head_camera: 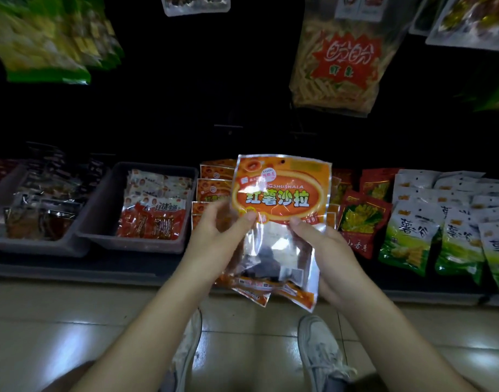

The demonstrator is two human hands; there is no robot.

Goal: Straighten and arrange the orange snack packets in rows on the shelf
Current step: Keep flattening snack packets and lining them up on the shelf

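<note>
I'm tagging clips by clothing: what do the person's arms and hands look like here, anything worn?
Both forearms are bare, with no sleeve in view. The left hand and right hand wear no gloves, and no ring, watch or bracelet shows.

- The left hand (214,236) grips the lower left side of a stack of orange snack packets (282,190), its thumb pressed on the front face and its fingers curled round behind.
- The right hand (327,250) grips the lower right side of the same stack, thumb on the front, fingers hidden behind.
- The two thumb tips point toward each other, near but apart.
- Both forearms are bare, rising from the lower corners of the view and converging at the hands.
</note>
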